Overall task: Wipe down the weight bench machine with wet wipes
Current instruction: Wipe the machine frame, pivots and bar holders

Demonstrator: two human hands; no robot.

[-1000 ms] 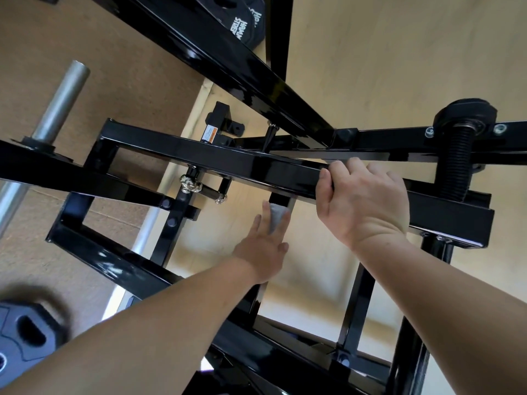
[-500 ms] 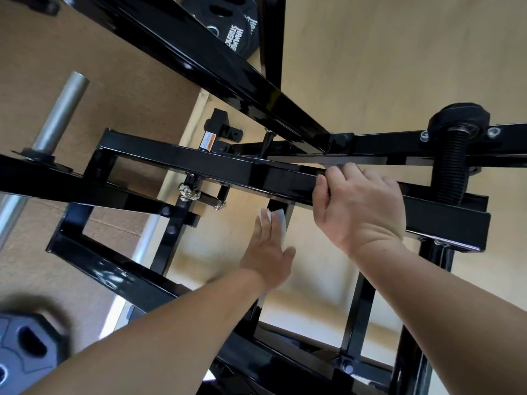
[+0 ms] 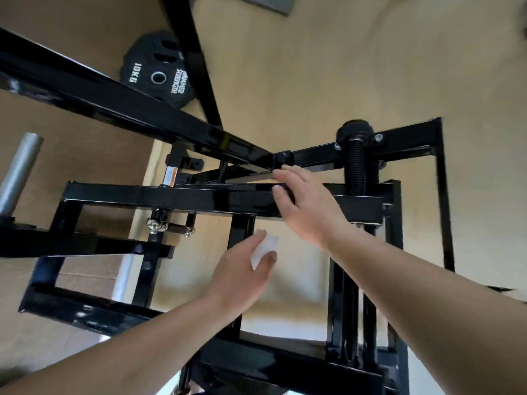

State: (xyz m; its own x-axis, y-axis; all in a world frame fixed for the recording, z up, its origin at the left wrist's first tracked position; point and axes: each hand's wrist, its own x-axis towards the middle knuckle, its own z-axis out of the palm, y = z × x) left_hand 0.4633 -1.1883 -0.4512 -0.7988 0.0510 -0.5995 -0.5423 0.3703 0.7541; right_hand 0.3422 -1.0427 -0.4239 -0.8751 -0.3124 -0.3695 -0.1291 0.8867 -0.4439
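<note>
My left hand (image 3: 242,275) hides most of the white wet wipe (image 3: 265,246) it pinches, just under the shiny black crossbar (image 3: 171,196) of the weight bench machine. My right hand (image 3: 308,206) rests spread on that bar.

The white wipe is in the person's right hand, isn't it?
No, the wipe is in the left hand. The head view shows the right hand holding nothing, its fingers straight over the black frame bar.
</note>
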